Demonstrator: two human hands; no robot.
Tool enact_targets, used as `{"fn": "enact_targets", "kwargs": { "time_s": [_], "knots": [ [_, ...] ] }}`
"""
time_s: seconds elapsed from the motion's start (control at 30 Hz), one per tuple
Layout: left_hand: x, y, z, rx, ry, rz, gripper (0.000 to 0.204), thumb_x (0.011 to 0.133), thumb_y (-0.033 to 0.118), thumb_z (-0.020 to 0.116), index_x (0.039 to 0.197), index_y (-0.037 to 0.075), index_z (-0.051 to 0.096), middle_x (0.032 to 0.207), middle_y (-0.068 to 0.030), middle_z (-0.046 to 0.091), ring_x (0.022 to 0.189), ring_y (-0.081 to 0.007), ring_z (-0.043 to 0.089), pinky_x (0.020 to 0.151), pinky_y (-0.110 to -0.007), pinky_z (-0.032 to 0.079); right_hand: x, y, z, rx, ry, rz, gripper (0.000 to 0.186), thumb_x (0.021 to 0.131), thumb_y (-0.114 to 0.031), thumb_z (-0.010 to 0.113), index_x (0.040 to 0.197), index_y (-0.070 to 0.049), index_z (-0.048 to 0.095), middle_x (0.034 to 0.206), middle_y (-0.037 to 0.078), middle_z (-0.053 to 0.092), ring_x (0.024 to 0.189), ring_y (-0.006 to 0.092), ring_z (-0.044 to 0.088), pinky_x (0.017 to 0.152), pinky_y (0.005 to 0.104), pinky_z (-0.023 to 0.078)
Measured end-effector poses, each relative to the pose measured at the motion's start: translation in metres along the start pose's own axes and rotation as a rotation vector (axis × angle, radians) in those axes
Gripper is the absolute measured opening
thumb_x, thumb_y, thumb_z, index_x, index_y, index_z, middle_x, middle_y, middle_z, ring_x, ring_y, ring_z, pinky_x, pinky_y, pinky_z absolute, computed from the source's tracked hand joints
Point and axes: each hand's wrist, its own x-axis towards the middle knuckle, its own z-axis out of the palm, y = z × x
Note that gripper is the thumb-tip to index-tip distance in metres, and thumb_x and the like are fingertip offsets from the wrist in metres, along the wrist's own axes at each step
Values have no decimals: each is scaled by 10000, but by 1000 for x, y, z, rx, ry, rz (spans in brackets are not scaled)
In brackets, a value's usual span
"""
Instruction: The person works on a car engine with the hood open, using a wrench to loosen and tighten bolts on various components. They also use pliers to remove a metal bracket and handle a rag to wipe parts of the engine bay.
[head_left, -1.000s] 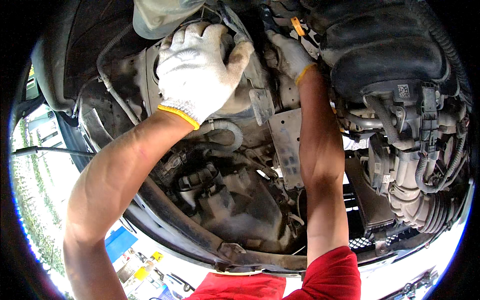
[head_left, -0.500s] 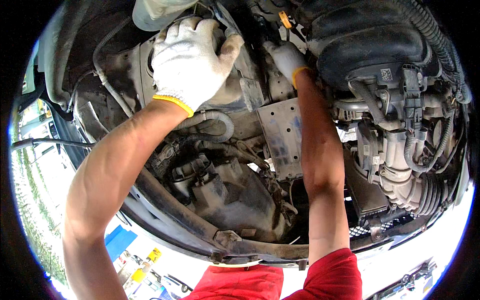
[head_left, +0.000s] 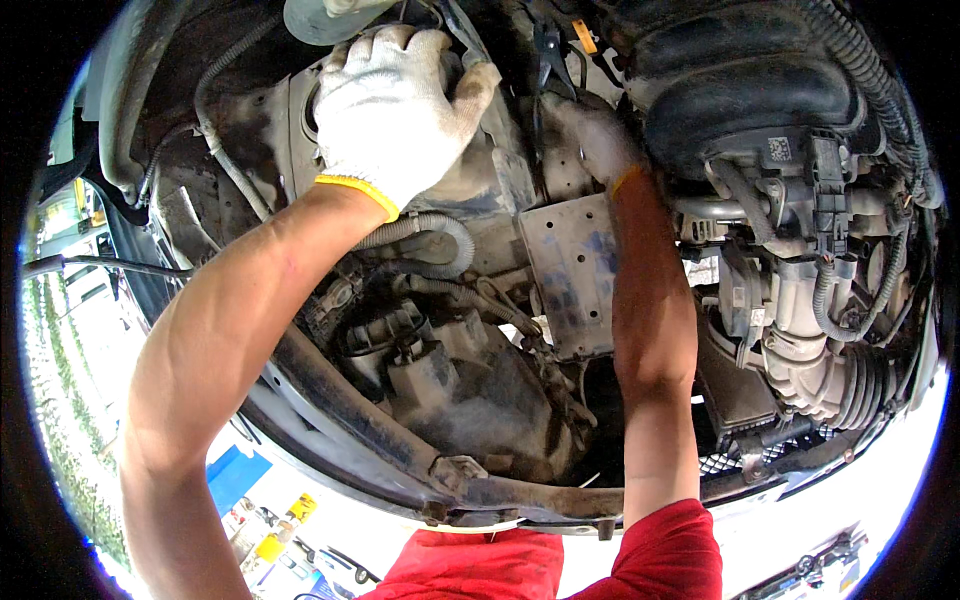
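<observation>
On the left, a grey corrugated conduit (head_left: 205, 125) runs down the side of the engine bay, beside the metal strut-tower panel (head_left: 284, 150). A translucent fluid reservoir (head_left: 325, 22) sits at the upper edge, just above the person's left hand (head_left: 390, 112), which wears a white knit glove with a yellow cuff. That hand lies over the panel back upward, fingers loosely spread and released, with no object visible in it. Below is a dusty headlamp housing (head_left: 470, 400). At upper centre, dark pliers (head_left: 549, 62) stand in the shadowed gap, above a perforated metal bracket (head_left: 565, 275) and just left of an orange dipstick handle (head_left: 584, 37). The gloved right hand (head_left: 597, 135) is at the pliers' lower end; blur leaves its grip impossible to tell. Farther right are the black intake manifold (head_left: 755, 75) and ribbed air-intake bellows (head_left: 865, 385).
</observation>
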Motion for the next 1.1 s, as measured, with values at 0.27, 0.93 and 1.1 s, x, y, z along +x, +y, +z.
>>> {"fn": "enact_targets", "kwargs": {
  "time_s": [0.27,0.93,1.1],
  "knots": [
    [-3,-1,0,2,-5,-16,404,941,493,668,1061,108,698,1064,-145,694,1003,-366,662,899,-494,498,45,-6,-4,872,-188,7,351,1054,-137,574,1378,0,582,1221,148,679,1133,250,672,1063,489,544],
    [-4,0,-3,-26,-116,-79,441,929,435,717,1186,80,665,1149,-149,677,1077,-373,640,920,-488,504,53,-12,36,1156,-153,-136,519,1045,-224,499,1462,79,442,1473,266,520,1387,361,516,1181,530,440],
    [-2,1,-8,-42,-108,-66,432,917,419,735,1175,79,669,1155,-138,680,1072,-360,645,926,-485,505,56,4,23,2027,-217,433,510,1004,-168,517,1444,85,461,1436,259,554,1363,367,535,1196,513,430]
  ]
}}
